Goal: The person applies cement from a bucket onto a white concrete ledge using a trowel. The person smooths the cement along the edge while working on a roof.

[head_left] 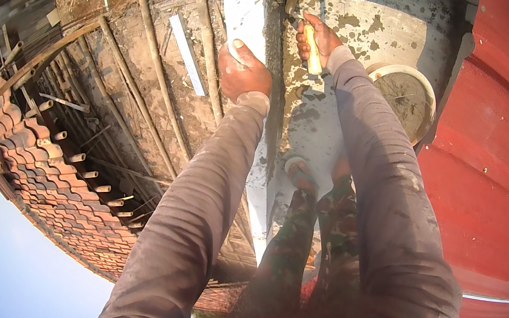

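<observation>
Nr 1 bucket (432, 105), R hand (325, 36) w/ 1 trowel (315, 59).

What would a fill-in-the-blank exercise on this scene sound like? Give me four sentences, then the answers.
1. The right hand grips a ____-handled tool.
2. The left hand is against a long ____ strip.
3. In the picture, the poles lie to the ____ of that strip.
4. The bucket sits beside a ____ metal roof.

Missing words: yellow; white; left; red.
</observation>
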Tool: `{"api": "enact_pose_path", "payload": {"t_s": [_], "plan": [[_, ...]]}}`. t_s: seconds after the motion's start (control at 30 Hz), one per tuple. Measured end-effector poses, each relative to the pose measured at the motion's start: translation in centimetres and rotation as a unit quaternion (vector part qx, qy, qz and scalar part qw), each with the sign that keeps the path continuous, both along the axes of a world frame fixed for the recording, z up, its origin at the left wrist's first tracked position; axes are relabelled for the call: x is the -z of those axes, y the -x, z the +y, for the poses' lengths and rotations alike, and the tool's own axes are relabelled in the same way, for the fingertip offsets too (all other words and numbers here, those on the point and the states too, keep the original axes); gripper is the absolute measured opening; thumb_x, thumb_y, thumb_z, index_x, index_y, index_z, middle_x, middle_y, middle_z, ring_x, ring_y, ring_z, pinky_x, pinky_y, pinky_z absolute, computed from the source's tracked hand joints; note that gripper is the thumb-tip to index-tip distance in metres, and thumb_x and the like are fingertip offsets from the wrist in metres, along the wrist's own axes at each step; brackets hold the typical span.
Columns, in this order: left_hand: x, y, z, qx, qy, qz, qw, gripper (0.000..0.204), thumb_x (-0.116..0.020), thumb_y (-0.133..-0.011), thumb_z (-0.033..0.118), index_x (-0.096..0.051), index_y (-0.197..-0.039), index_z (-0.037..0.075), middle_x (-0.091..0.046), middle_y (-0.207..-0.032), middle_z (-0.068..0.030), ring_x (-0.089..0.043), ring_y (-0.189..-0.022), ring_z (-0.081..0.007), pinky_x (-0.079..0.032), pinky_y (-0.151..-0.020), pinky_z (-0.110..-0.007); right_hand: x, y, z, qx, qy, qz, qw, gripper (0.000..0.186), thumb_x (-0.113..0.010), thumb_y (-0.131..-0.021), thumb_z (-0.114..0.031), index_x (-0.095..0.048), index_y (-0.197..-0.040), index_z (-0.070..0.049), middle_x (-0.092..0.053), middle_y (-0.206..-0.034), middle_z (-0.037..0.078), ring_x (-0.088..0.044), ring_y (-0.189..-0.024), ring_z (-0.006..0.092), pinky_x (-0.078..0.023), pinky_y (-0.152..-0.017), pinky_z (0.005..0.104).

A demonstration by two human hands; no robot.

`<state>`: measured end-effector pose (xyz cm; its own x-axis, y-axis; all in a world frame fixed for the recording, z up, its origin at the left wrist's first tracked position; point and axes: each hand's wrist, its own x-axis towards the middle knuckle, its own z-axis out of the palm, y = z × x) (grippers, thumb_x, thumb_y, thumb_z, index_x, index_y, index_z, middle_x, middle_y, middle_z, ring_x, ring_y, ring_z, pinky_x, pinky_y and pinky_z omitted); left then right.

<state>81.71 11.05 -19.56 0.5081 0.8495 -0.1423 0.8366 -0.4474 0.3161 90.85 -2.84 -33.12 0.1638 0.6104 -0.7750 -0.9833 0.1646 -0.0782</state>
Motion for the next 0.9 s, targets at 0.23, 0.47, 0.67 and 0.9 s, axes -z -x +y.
{"api": "enact_pose_path", "payload": {"t_s": [0.23,0.47,0.67,0.9], "plan": [[0.8,0.4,0.2,0.011,-0.021,-0.025,0.999,0.055,-0.044,-0.112,0.047,-0.066,-0.131,0.0,-0.07,-0.124,-0.0287,-0.067,-0.112,-0.0494,-0.052,-0.096,-0.054,-0.2,-2.8,0.9,-0.04,-0.013,-0.019,0.999,0.048,-0.059,-0.102,-0.061,-0.049,-0.082,-0.018,-0.044,-0.061,-0.004,-0.038,-0.043,0.0106,-0.039,-0.039,0.0321],[0.1,0.2,0.1,0.016,-0.019,-0.022,0.999,0.051,-0.049,-0.112,0.04,-0.064,-0.134,-0.004,-0.071,-0.125,-0.0267,-0.071,-0.106,-0.0466,-0.056,-0.09,-0.053,-4.6,-3.6,1.0,-0.069,0.035,-0.083,0.993,0.05,-0.06,-0.102,-0.059,-0.05,-0.082,-0.015,-0.045,-0.062,-0.002,-0.04,-0.044,0.0123,-0.04,-0.039,0.0332],[-0.3,0.0,0.0,0.018,-0.002,-0.012,1.0,0.048,-0.048,-0.112,0.039,-0.064,-0.132,0.0,-0.071,-0.122,-0.025,-0.071,-0.105,-0.0459,-0.056,-0.089,-0.053,-8.9,-2.5,1.3,-0.08,0.095,-0.153,0.98,0.049,-0.056,-0.106,-0.052,-0.049,-0.081,-0.011,-0.046,-0.063,0.0,-0.043,-0.044,0.0118,-0.042,-0.038,0.0322],[-0.5,-0.3,-0.2,-0.001,0.005,0.031,1.0,0.052,-0.045,-0.112,0.045,-0.064,-0.132,0.001,-0.071,-0.125,-0.0239,-0.07,-0.108,-0.0453,-0.055,-0.092,-0.053,-12.0,-1.4,1.1,-0.093,0.114,-0.162,0.976,0.048,-0.055,-0.107,-0.048,-0.052,-0.08,-0.008,-0.05,-0.063,0.003,-0.046,-0.042,0.0137,-0.044,-0.037,0.0341]]}}
